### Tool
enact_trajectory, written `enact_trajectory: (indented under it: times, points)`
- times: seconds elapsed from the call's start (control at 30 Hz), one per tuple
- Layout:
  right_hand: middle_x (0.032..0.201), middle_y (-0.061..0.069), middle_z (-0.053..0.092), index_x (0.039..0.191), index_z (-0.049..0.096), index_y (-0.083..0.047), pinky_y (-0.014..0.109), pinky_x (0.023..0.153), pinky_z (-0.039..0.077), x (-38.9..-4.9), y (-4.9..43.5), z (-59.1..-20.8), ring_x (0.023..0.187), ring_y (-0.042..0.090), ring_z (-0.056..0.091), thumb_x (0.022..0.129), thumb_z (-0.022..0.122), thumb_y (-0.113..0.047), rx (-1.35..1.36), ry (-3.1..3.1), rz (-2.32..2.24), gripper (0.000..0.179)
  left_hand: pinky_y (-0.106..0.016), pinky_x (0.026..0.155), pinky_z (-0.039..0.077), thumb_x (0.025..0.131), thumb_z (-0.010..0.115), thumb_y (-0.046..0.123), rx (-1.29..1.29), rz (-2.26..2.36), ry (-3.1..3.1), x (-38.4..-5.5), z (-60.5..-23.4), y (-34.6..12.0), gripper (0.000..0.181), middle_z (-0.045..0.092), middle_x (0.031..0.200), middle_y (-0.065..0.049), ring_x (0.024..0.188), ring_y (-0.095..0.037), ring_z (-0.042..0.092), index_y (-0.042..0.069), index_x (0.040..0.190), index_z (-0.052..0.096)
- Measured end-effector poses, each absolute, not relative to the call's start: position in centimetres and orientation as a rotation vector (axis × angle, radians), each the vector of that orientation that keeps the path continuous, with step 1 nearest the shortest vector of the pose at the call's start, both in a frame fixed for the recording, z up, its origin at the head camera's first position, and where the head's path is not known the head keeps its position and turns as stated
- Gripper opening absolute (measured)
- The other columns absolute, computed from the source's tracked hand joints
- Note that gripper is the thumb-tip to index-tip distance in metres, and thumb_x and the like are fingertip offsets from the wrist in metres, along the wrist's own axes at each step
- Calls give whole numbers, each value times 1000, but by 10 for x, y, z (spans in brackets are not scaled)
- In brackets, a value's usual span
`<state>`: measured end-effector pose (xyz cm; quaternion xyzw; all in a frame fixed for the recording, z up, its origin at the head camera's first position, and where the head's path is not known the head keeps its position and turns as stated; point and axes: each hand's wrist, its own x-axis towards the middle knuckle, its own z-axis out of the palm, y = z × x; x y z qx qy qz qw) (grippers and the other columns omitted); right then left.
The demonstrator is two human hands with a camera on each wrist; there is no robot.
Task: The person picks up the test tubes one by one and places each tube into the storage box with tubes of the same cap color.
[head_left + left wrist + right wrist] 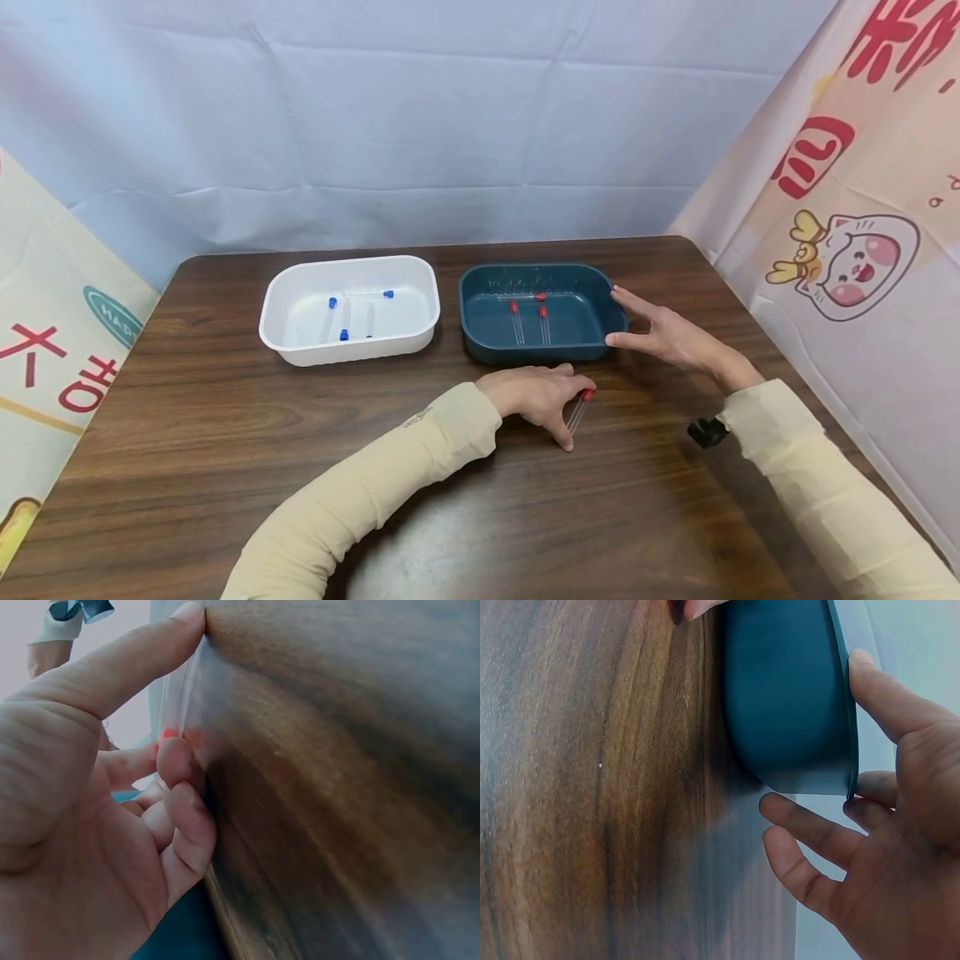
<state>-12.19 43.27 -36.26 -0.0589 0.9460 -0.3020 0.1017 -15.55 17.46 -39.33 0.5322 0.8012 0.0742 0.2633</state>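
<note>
My left hand [536,393] pinches a clear test tube with a red cap [587,395] just above the wooden table, in front of the dark blue bin [540,353]. Its thumb is at the tube's plain end, another finger at the cap, as the left wrist view also shows. My right hand [667,333] is at the bin's right end. Thumb and fingers, spread and fairly straight, touch the rim there; in the right wrist view the lower fingers [802,825] hang apart from the wall. Inside the bin lie three red-capped tubes [545,325].
Left of the blue bin stands a white bin [352,348] holding several blue-capped tubes [346,321]. Both are near the back edge of the brown table [225,433]. A pale curtain [450,125] hangs behind, with printed cloths [847,208] at the sides.
</note>
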Motion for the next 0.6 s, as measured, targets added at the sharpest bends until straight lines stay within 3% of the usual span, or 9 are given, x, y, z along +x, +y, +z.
enact_trajectory:
  times: [0.13,0.3,0.6]
  points:
    - [172,16,10,167,13,-13,68,106,39,-121,433,-361,146,49,34,102,67,-39,-171,2786,-901,88,-19,87,46,82,87,49,1472,252,2155,-157,-394,173,92,49,119,3,97,-8,55,17,157,42]
    - [172,16,11,167,14,-13,68,106,39,-122,433,-362,146,48,33,102,68,-38,-166,2783,-905,88,-19,94,45,82,87,47,1500,325,2143,-159,-393,169,95,50,126,2,104,-7,53,12,157,41]
    - [171,17,12,167,14,-12,68,107,39,-122,433,-363,146,49,34,102,66,-40,-176,2795,-894,87,-19,96,46,84,86,47,1534,428,2152,-158,-379,162,96,52,133,2,108,-7,52,11,159,38]
